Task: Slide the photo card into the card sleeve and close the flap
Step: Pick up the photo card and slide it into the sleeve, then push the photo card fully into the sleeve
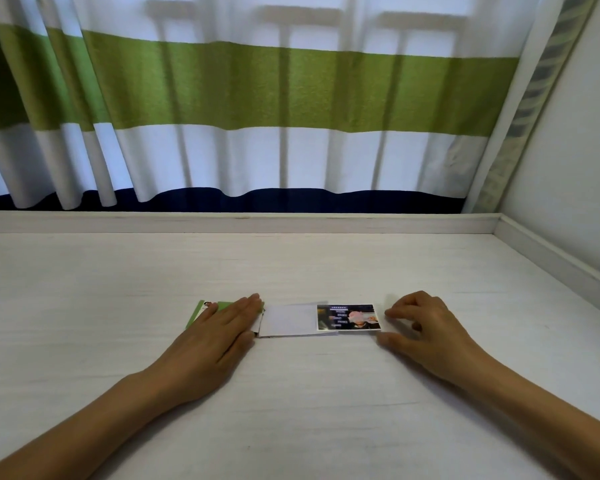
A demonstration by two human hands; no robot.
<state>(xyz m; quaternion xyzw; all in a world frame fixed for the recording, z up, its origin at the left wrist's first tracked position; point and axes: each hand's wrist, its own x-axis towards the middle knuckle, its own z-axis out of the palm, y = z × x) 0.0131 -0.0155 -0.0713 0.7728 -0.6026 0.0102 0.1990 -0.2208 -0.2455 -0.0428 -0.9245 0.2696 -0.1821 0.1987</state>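
Observation:
A photo card (348, 317) with a dark picture and white border lies flat on the white table, its left part overlapping the right end of a pale card sleeve (286, 320). A green card (201, 311) lies at the sleeve's left end. My left hand (219, 327) rests flat, fingers together, on the green card and the sleeve's left edge. My right hand (420, 323) is curled just right of the photo card, its fingertips at the card's right edge; whether they touch it I cannot tell. The sleeve's flap is not clear to see.
The white table (291, 393) has a raised ledge (239, 221) along the back and a wall (568, 168) on the right. A green-and-white striped curtain (257, 98) hangs behind the ledge.

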